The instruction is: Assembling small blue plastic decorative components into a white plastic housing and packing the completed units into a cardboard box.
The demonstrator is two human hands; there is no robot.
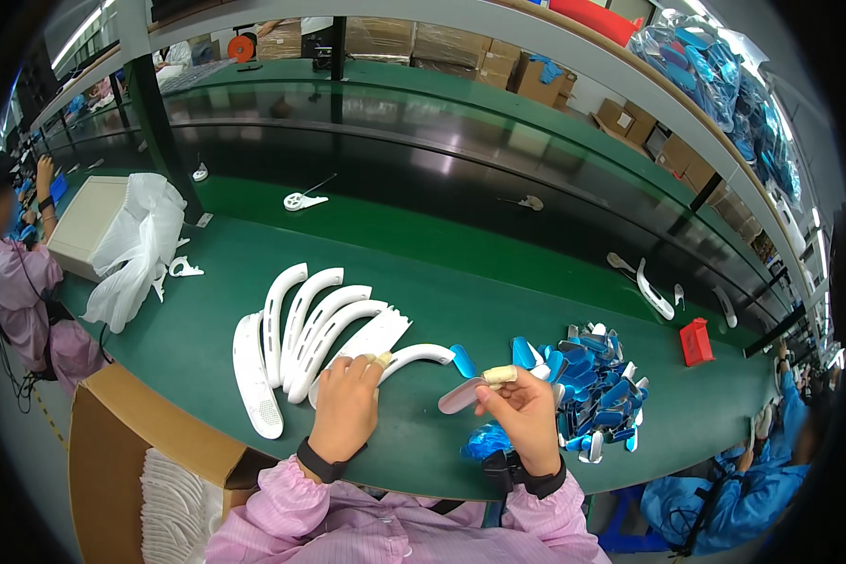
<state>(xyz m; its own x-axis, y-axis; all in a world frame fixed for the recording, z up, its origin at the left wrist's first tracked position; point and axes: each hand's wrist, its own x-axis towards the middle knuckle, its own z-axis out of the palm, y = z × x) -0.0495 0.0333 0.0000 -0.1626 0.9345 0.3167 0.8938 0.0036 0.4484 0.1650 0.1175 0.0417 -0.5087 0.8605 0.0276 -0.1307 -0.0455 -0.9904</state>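
Note:
My left hand [346, 402] has its fingers bent over the near end of a curved white plastic part [425, 352] on the green workbench. Several similar white slotted parts [303, 324] fan out to the left of it, and a flat white perforated piece [254, 376] lies at their left end. Closed in a pinch, my right hand [522, 414] holds a shiny oval plate [460, 397] above the bench. Pale finger covers are on some fingertips. Beside that hand is a heap of blue and silver oval plates [597, 385], with one blue plate [463, 361] by the white part's tip.
A dark conveyor belt [423, 155] runs behind the green bench [197, 310]. A cardboard box [113, 451] of white parts stands at lower left. A grey bin [89, 226] with white wrapping and a red tray [696, 341] are on the bench. Co-workers sit on both sides.

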